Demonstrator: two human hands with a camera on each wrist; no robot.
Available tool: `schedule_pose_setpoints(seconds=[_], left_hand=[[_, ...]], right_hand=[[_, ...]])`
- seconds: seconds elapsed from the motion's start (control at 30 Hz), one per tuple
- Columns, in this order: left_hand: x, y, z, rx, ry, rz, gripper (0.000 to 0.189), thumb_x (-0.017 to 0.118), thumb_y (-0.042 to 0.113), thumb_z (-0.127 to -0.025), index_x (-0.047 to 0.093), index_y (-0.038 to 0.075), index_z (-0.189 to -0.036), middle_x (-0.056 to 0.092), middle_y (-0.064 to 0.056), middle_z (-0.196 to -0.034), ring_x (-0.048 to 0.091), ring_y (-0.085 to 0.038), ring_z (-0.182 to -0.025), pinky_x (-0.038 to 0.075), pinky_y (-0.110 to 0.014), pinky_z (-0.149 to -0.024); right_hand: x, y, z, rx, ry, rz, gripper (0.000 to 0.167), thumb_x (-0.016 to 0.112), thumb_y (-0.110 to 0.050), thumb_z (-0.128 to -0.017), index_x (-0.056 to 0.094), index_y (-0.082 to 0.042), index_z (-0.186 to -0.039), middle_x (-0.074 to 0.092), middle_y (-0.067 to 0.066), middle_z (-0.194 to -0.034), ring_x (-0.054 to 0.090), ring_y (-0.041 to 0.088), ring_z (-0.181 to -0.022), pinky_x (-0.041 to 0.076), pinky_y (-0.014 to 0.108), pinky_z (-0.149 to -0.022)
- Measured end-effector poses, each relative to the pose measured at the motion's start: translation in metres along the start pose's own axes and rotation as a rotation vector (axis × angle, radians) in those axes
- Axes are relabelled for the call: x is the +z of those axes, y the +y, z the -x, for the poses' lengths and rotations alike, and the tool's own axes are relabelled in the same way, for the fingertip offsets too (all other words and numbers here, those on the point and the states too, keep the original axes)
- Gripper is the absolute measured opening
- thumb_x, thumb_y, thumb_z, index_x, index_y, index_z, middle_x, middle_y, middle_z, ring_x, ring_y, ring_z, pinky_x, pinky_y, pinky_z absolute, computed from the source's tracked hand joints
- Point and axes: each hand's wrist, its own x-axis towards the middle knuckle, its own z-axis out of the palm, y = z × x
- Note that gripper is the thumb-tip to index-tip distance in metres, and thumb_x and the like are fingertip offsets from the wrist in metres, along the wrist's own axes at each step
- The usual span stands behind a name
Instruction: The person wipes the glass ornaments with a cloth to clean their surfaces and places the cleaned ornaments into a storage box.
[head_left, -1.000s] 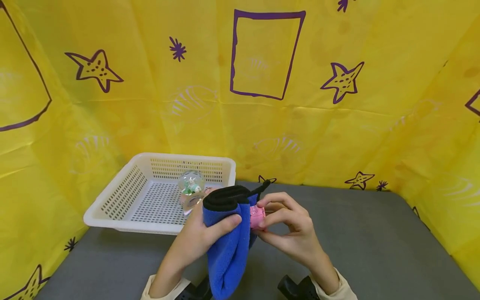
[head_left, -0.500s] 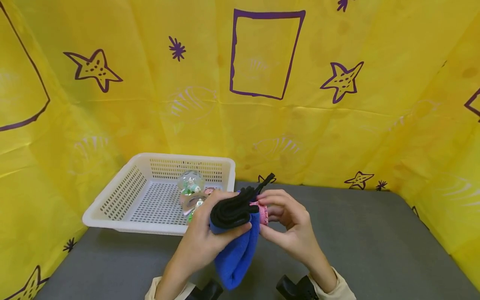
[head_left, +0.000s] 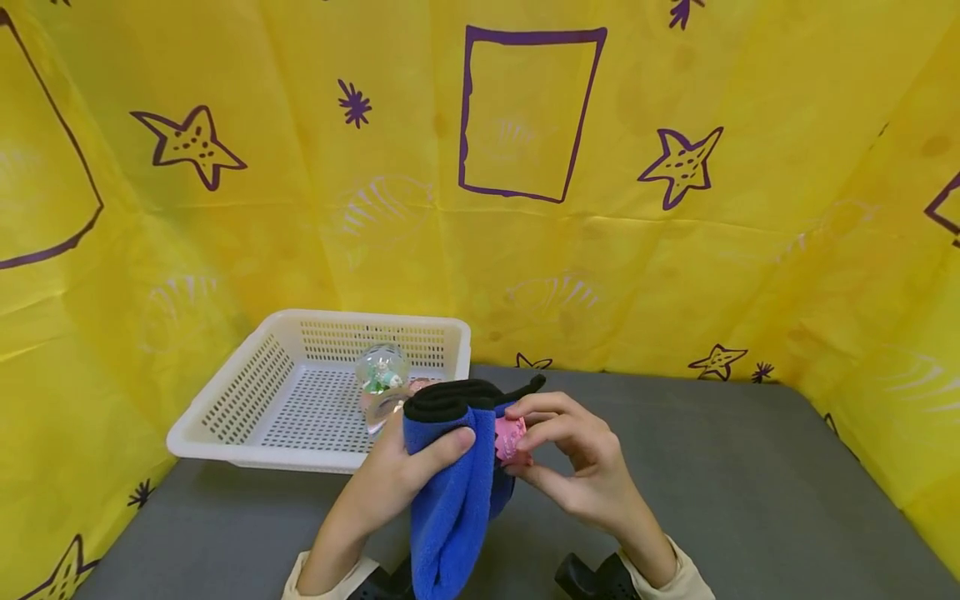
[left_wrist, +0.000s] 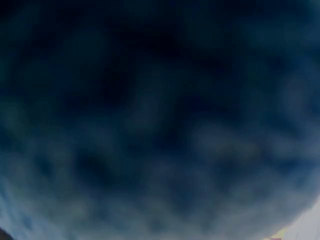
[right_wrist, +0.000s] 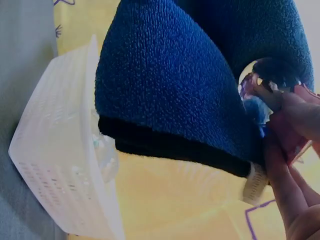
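My left hand [head_left: 397, 467] grips a folded blue cloth [head_left: 448, 508] with black edging, thumb on its near face. The cloth wraps round a small snow globe. Only the globe's pink base [head_left: 512, 440] sticks out on the right in the head view, and the fingertips of my right hand [head_left: 581, 458] pinch it. In the right wrist view the clear ball [right_wrist: 256, 111] shows in the fold of the cloth, with the pink base between my fingers. Dark, blurred cloth [left_wrist: 160, 125] fills nearly all of the left wrist view, hiding the left hand there.
A white perforated plastic basket [head_left: 202, 429] stands at the left on the dark grey table [head_left: 750, 483]. Inside it are a snow globe [head_left: 382, 368] and another clear globe [head_left: 384, 407], partly hidden by the left hand. A yellow patterned curtain [head_left: 637, 275] hangs behind.
The cloth tipped forward and to the right, then swung back to the left and hangs lower again. The pink base has turned in my right fingertips.
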Motion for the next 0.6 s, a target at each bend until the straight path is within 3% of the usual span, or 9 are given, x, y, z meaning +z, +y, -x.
schedule_pose_setpoints(seconds=[0.07,0.2,0.27,0.4,0.6], left_hand=[[0.000,-0.001,0.000,0.028,0.003,-0.018,0.032,0.065,0.016,-0.094,0.059,0.014,-0.126,0.062,-0.005,-0.115,0.059,-0.016,-0.105,0.047,-0.027,-0.094],[0.003,-0.001,0.000,0.156,0.093,-0.099,0.031,0.072,0.009,-0.088,0.061,0.015,-0.117,0.061,-0.003,-0.107,0.057,-0.014,-0.098,0.046,-0.027,-0.088],[0.005,0.000,-0.001,0.214,0.130,-0.116,0.031,0.073,0.003,-0.086,0.062,0.012,-0.114,0.062,-0.003,-0.104,0.059,-0.013,-0.095,0.047,-0.026,-0.086],[0.008,0.002,-0.002,0.259,0.179,-0.098,0.030,0.074,-0.003,-0.084,0.062,0.009,-0.109,0.064,-0.002,-0.101,0.060,-0.012,-0.092,0.048,-0.026,-0.085],[0.012,0.000,-0.004,0.318,0.263,-0.108,0.030,0.077,-0.008,-0.078,0.063,0.004,-0.103,0.067,-0.004,-0.096,0.062,-0.010,-0.090,0.049,-0.024,-0.084]], right_hand=[[0.000,-0.002,0.000,0.044,0.013,-0.008,0.038,0.075,0.012,-0.079,0.060,0.005,-0.113,0.056,0.021,-0.129,0.060,0.024,-0.116,0.056,0.031,-0.093],[0.001,-0.003,0.001,0.173,0.062,-0.043,0.053,0.070,0.017,-0.080,0.050,0.012,-0.129,0.052,0.014,-0.134,0.066,0.018,-0.108,0.058,0.030,-0.087],[0.003,-0.003,0.001,0.240,0.091,-0.049,0.054,0.068,0.019,-0.081,0.046,0.015,-0.131,0.053,0.008,-0.134,0.069,0.014,-0.103,0.059,0.029,-0.084],[0.005,-0.003,0.002,0.349,0.129,-0.046,0.051,0.067,0.016,-0.084,0.046,0.015,-0.130,0.058,-0.002,-0.132,0.070,0.011,-0.103,0.060,0.027,-0.081],[0.006,-0.006,0.001,0.362,0.155,-0.123,0.045,0.061,0.006,-0.093,0.047,0.004,-0.136,0.057,-0.002,-0.129,0.065,0.005,-0.100,0.057,0.018,-0.078]])
